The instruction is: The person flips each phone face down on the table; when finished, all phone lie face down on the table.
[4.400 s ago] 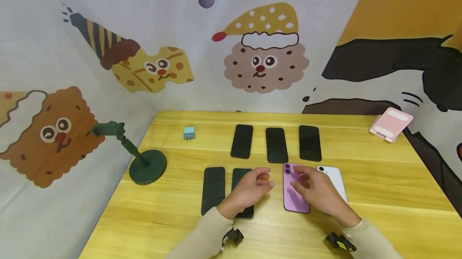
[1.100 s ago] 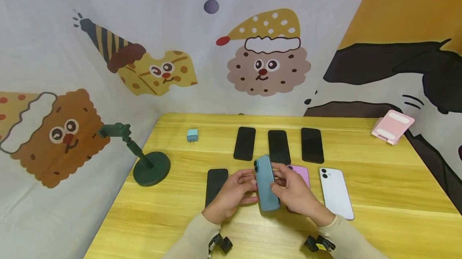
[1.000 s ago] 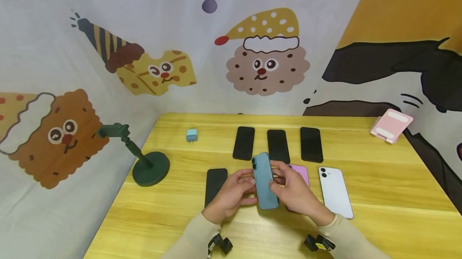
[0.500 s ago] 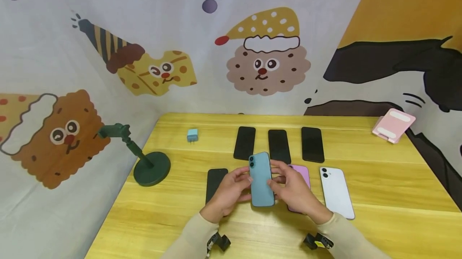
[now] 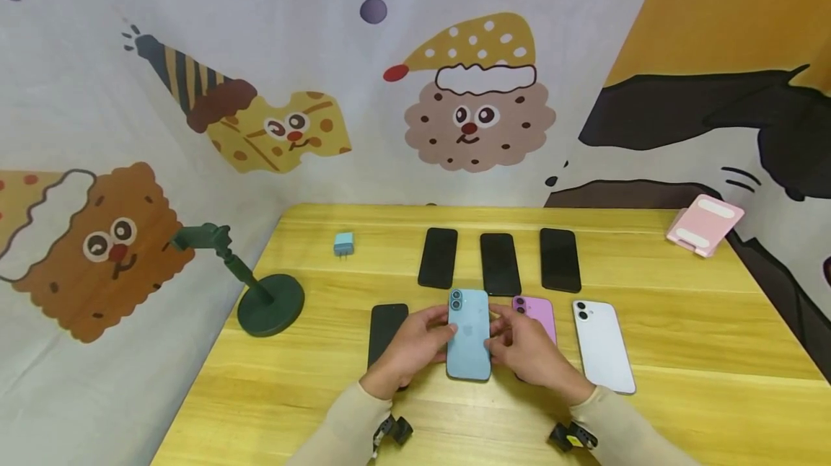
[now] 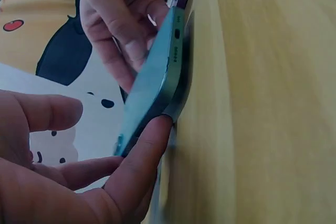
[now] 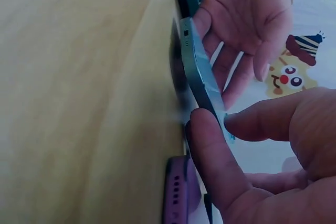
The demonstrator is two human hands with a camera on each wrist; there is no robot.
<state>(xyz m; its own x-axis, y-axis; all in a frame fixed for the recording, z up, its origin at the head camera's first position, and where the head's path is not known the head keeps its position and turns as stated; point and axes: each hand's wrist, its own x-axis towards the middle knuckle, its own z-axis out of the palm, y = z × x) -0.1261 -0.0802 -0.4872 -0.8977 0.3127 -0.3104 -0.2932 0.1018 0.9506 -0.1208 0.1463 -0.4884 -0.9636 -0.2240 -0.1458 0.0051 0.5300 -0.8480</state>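
A light-blue smartphone (image 5: 469,340) lies camera side up between my two hands, low at the table; I cannot tell whether all of it touches the wood. Its far end carries two camera lenses. My left hand (image 5: 415,347) touches its left edge with fairly straight fingers (image 6: 149,145), the thumb held off above. On the other side my right hand (image 5: 529,350) pinches the right edge between thumb and finger (image 7: 207,135). A purple smartphone (image 5: 540,314) lies partly under the right hand. Under the left hand a black smartphone (image 5: 387,329) is partly covered.
A white smartphone (image 5: 605,347) lies at the right. Behind are three black smartphones (image 5: 438,258) in a row. A blue charger plug (image 5: 343,244), a green folding stand (image 5: 270,305) and a pink phone stand (image 5: 704,226) stand farther out on the wooden table (image 5: 682,336).
Both hands have brought the light-blue smartphone down from a tilted, raised position to nearly flat, slightly left of before. Earlier, both hands were free, and a dark smartphone lay under the left one.
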